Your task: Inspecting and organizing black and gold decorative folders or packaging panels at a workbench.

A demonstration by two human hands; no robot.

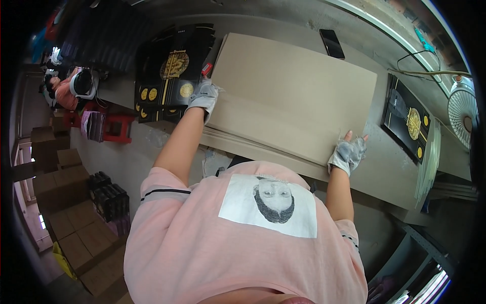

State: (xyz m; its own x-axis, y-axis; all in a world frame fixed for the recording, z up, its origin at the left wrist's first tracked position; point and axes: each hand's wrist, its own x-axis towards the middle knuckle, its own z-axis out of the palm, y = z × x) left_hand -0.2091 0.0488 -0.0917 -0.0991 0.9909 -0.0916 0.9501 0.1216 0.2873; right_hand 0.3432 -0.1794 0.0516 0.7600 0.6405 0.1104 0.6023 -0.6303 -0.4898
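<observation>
A stack of large beige-grey boards point(293, 96) lies on the table before me, its near edges slightly uneven. My left hand point(204, 96), in a worn grey-white glove, is at the stack's left edge, thumb apart from the other fingers. Just past those fingertips is a small red object point(206, 69); its kind is unclear. At the near right corner of the boards, my right hand point(348, 153) has its fingers spread, with bare fingertips showing from a similar glove. Black printed sheets point(174, 66) with gold designs sit beside my left hand.
A phone point(331, 44) lies behind the boards. More black-and-gold sheets point(407, 119) are piled at right, near a white fan point(461, 111). Cardboard boxes point(83, 228) and a red stool point(119, 127) stand at left. Another person point(66, 93) sits at the far left.
</observation>
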